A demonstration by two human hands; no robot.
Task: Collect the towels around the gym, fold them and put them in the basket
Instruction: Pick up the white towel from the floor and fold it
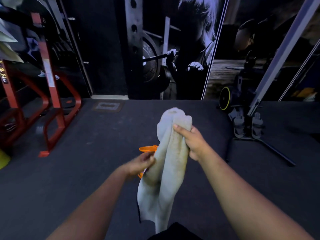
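Above the dark rubber gym floor (86, 161), seen from the head camera, a pale grey terry towel (166, 163) hangs bunched in front of the person. At the towel's upper end the right hand (192, 142) grips it, fingers (180, 129) curled round the gathered cloth. Lower on the towel's left edge the left hand (140, 164) pinches the fabric, though blur makes the fingers hard to read. Just behind the towel, an orange plastic basket rim (147, 148) peeks out. Left of the towel and well apart stands a red steel machine frame (52, 94); right of it, a black rowing machine (245, 122).
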